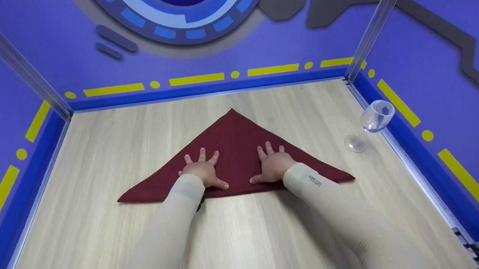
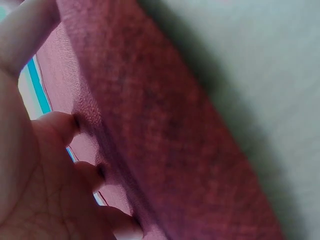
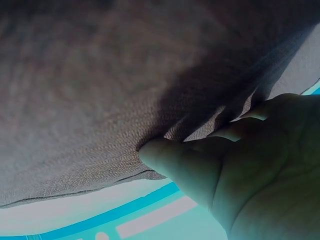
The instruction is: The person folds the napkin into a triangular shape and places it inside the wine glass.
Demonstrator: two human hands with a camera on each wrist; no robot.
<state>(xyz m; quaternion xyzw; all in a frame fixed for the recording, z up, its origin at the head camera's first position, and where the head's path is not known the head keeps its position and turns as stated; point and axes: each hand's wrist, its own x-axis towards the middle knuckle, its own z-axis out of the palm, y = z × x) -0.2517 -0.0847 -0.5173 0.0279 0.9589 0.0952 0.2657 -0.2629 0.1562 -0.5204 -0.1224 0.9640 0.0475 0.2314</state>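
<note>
Head view: dark-red cloth (image 1: pixel 238 150), triangular, flat on pale wood-grain worktop (image 1: pixel 97 163), apex toward back wall; near edge partly covered by pale sleeves (image 1: pixel 169 224), themselves cut off below. Dark item (image 1: pixel 201 203) under left cuff, mostly hidden, unidentified. Purple-blue walls (image 1: pixel 252 54), yellow markings. Clear stemmed glass (image 1: pixel 377 116) right of cloth, well apart, stem faint. Left hand (image 1: pixel 202 171) and right hand (image 1: pixel 275 167): fingers spread on cloth, gripping nothing.

Left wrist view: palm cropped; near cloth blurred.

Right wrist view: cloth shadowed, greyish; fingertips partly obscured.
</note>
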